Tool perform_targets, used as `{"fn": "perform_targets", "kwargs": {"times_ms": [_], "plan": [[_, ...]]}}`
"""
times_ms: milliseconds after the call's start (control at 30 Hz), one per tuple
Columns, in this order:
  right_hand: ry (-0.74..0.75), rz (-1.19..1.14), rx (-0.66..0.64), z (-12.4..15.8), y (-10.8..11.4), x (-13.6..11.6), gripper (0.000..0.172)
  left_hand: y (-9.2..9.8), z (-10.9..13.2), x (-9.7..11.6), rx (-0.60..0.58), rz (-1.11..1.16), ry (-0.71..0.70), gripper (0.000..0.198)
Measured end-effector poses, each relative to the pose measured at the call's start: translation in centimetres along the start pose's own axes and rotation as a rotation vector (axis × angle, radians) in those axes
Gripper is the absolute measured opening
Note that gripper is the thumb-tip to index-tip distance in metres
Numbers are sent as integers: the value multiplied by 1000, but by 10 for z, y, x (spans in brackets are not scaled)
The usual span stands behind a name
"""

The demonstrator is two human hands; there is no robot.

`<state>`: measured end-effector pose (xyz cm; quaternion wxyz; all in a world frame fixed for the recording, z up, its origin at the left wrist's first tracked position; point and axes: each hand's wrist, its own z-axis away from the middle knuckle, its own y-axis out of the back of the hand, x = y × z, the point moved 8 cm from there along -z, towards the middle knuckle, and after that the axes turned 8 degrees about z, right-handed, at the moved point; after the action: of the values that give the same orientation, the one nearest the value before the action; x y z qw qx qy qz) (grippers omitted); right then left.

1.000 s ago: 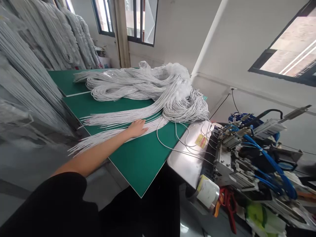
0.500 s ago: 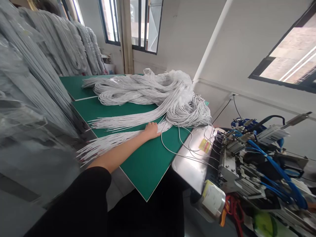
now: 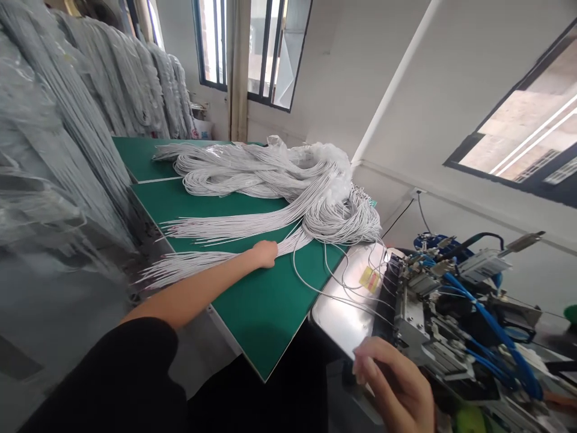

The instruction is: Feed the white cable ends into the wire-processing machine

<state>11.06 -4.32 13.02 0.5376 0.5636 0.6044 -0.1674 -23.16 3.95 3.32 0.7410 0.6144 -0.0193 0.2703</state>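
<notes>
My left hand point(image 3: 265, 254) is closed around a bundle of thin white cables point(image 3: 295, 242) lying low over the green tabletop. The loose ends of this bundle fan out to the left, past my forearm. Just beyond lies a second spread of white cables point(image 3: 225, 226), its ends pointing left as well. Both run back to a large coiled heap point(image 3: 340, 218), partly under clear plastic. My right hand point(image 3: 396, 385) is at the lower right, over the near side of the metal plate. Its fingers are loosely curled and apart, with nothing visible in them.
A machine point(image 3: 451, 307) with blue hoses stands at the right. Several single cables run across its metal plate point(image 3: 338, 319) from the coil. More cables in plastic point(image 3: 130, 78) hang at the left. The green table point(image 3: 265, 325) has a corner pointing towards me.
My left hand has slid left along the cable bundle, drawing back a little. My right hand has come into view at the lower right.
</notes>
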Motion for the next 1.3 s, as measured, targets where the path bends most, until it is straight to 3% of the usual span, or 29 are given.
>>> {"fn": "perform_targets", "kwargs": {"times_ms": [33,133,267,367,467,567,667,767,867,1000,1100,1200,1300], "plan": [[-26,16,-16,-11,-6,5,12,0,5,-5,-5,31,-5,42],[-97,-4,-249,-38,-42,21,19,4,19,-22,-14,151,-28,48],[-298,-287,-563,-55,-105,44,34,3,34,-43,-160,394,-55,34],[-517,-574,-619,-69,-153,58,46,-1,44,-48,-276,581,-61,22],[-789,-853,-624,-90,-198,72,51,-6,52,-44,-352,797,-67,25],[-897,-1001,-480,-129,-227,89,48,-12,61,-35,-443,1169,-24,41],[-907,-865,-217,-174,-234,118,31,-19,67,-29,-473,1320,17,49],[-916,-793,-93,-210,-238,138,25,-26,71,-21,-484,1406,15,53],[-948,-704,-3,-229,-227,158,10,-35,71,-18,-518,1478,5,54],[-976,-600,30,-233,-198,175,10,-47,70,-24,-593,1556,58,57],[-951,-623,28,-230,-184,173,8,-56,70,-25,-676,1607,109,59],[-891,-734,11,-222,-190,158,12,-60,65,-11,-774,1664,94,58],[-806,-872,-49,-204,-213,135,14,-61,50,5,-774,1730,82,52]]}}
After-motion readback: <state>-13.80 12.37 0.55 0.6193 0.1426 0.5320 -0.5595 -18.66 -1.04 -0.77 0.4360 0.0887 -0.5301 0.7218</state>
